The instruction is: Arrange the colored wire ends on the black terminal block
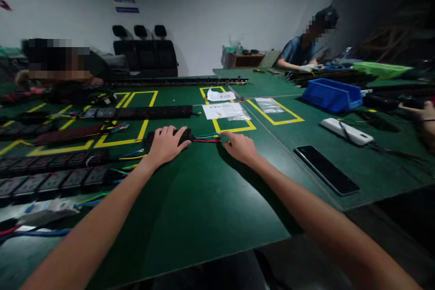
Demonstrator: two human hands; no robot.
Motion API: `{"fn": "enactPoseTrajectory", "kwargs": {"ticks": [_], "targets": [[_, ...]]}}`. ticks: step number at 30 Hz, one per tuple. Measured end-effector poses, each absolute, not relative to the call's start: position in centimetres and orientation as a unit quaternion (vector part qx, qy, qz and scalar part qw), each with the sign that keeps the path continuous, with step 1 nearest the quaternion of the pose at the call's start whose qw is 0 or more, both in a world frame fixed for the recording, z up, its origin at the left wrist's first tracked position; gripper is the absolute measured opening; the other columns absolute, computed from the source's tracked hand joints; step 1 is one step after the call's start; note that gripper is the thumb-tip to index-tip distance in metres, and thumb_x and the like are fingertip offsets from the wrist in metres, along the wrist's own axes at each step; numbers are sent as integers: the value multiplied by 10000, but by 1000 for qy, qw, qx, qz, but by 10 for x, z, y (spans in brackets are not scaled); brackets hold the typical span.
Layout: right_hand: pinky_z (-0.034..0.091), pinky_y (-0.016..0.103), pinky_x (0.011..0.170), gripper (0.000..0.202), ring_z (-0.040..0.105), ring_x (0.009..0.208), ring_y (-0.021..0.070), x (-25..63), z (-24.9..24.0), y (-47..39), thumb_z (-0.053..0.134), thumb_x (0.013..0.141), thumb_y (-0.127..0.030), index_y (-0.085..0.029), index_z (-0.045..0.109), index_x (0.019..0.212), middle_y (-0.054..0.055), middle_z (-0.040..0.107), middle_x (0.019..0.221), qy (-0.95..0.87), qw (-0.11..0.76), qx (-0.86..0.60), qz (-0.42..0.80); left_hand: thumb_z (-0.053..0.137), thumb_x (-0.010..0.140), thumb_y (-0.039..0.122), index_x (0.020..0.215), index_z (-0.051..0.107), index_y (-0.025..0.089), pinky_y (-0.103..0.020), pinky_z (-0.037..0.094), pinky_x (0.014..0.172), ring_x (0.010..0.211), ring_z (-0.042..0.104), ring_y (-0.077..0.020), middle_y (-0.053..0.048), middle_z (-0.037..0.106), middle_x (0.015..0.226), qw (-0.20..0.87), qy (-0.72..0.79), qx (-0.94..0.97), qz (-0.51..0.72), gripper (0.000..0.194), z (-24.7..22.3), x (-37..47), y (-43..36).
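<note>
Smooth green surface (204,199) marked with yellow rectangles stretches before a pale wall (204,13); a black oblong block (185,135) lies inward from the surface's near edge, its thin red and blue wires (205,141) running rightward; the two hands are apart, the left hand (166,145) spread over the block, though whether it grips I cannot tell; the right hand (239,145) has its fingertips at the wire ends, whether pinching them I cannot tell; black segmented strips (61,180) lie toward the left edge; a flat black phone (326,170) lies by the near edge, rightward.
</note>
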State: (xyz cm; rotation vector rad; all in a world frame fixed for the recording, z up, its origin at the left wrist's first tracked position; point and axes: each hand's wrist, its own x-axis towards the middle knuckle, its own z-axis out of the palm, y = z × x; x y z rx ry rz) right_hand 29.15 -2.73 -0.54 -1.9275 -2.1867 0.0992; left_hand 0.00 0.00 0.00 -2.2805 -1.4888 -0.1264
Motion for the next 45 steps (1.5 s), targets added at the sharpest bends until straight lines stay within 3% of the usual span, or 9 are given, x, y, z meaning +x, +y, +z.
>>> {"fn": "enactPoseTrajectory", "kwargs": {"ticks": [5,11,19,24,29,33,37,41,45], "targets": [[525,342,833,425,732,1077,271,290,-1,-31,490,974,-242,-319,717,1325,43,780,1251,-754,170,-634,14,302,1072,663,1579,506,242,-466,403,953,1175,568,-369,-192,620,1305,193,-535,-822,-41,689,0,2,0],[536,341,841,424,737,1070,272,291,-5,-29,530,951,-251,-320,757,1302,43,793,1217,-766,137,-628,24,282,1073,663,1585,496,217,-470,403,951,1170,569,-376,-205,618,1296,170,-531,-829,-46,712,4,0,0],[532,313,886,349,729,1078,246,292,-4,-30,502,986,-270,-281,835,1089,40,798,1197,-771,145,-620,25,272,1072,671,1590,486,225,-481,414,960,1174,566,-373,-201,613,1308,169,-532,-829,-43,717,4,0,1],[539,321,883,400,720,1124,250,293,-5,-29,508,980,-246,-304,769,1277,29,779,1264,-755,183,-629,14,274,1074,667,1588,485,223,-472,412,959,1175,566,-369,-203,615,1303,166,-532,-829,-37,711,5,1,0],[537,339,875,406,721,1123,269,294,-6,-27,520,973,-247,-322,756,1295,39,779,1261,-769,139,-624,34,272,1072,667,1592,485,220,-476,404,965,1183,562,-377,-207,612,1314,158,-534,-829,-41,718,6,2,-1],[535,349,843,542,732,1080,280,294,-5,-26,519,975,-249,-317,586,1509,67,789,1211,-749,148,-646,26,269,1067,673,1589,492,222,-477,397,957,1173,559,-385,-211,611,1311,166,-535,-827,-42,725,4,2,0],[533,353,824,500,725,1098,297,294,-6,-25,512,971,-247,-315,635,1450,82,775,1247,-762,105,-638,38,259,1068,673,1596,481,225,-472,393,959,1174,558,-380,-210,610,1320,166,-535,-828,-39,727,4,1,0],[527,339,837,498,733,1047,271,294,-5,-26,513,976,-244,-297,619,1460,70,796,1169,-751,149,-643,29,239,1069,676,1595,478,225,-472,396,958,1177,555,-374,-207,610,1321,167,-535,-827,-36,732,4,1,0],[529,335,849,431,729,1076,267,294,-6,-26,509,972,-242,-307,720,1342,55,786,1229,-768,158,-621,27,220,1067,681,1593,482,216,-480,396,961,1178,553,-381,-212,610,1318,159,-531,-831,-44,750,4,0,0]]}}
